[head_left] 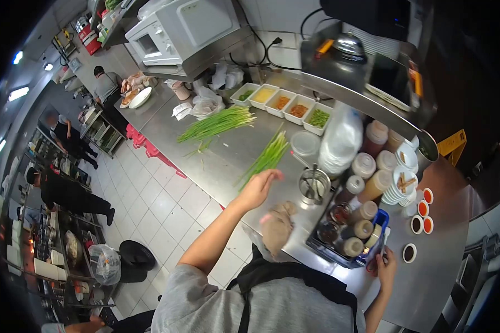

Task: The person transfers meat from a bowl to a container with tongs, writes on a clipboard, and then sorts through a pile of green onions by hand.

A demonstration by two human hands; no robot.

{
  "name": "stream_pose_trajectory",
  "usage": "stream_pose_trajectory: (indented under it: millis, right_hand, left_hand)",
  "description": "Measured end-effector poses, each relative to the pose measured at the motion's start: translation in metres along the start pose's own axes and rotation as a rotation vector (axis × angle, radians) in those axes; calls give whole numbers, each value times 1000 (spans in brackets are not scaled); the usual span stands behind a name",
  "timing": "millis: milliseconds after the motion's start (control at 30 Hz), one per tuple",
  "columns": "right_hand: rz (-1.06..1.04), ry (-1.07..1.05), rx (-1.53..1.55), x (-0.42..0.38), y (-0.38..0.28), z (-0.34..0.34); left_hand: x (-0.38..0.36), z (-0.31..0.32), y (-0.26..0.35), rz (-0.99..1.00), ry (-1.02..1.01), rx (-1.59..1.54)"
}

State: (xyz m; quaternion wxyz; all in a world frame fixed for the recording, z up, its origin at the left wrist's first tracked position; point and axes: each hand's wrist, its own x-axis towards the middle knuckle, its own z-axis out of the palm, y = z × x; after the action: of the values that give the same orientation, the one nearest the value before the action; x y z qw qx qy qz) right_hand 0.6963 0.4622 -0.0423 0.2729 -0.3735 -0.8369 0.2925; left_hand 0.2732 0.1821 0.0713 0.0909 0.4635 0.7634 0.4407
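My left hand (259,186) reaches out over the steel counter (222,161) and closes on the near end of a bunch of green onions (269,155), which looks blurred. A second bunch of green onions (216,123) lies further back on the counter. My right hand (384,266) grips the near right corner of a blue crate (379,226) filled with sauce bottles and jars. A brownish crumpled cloth (278,225), blurred, lies between my arms at the counter's front edge.
A steel cup of utensils (314,186) stands by the crate. White tubs of toppings (283,102) line the back, under a microwave (180,28). Stacked small dishes (401,186) and sauce cups (422,216) sit at the right. Other people work in the aisle at the left.
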Motion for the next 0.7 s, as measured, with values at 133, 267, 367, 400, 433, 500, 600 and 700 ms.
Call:
stream_pose_trajectory:
  millis: [133, 267, 367, 400, 433, 500, 600, 700]
  right_hand:
    - [141, 219, -68, 12, -70, -7]
    - [-3, 498, 109, 40, -201, 5]
    - [-256, 365, 89, 60, -311, 65]
    - [-278, 236, 147, 65, -347, 92]
    - [-241, 48, 205, 70, -356, 129]
    - [-396, -245, 192, 76, -370, 219]
    - [-510, -419, 11, 83, -381, 321]
    - [-618, -452, -213, 82, -373, 368]
  left_hand:
    - [-7, -38, -137, 3, 115, 274]
    - [-4, -71, -177, -66, -114, 455]
    - [17, -53, -182, 56, -342, 401]
    - [22, -46, -185, 54, -335, 422]
    - [26, -40, -186, 53, -326, 444]
    - [30, -40, -189, 49, -288, 451]
    - [24, -55, -209, 68, -168, 494]
    - [18, -91, -224, -113, -106, 691]
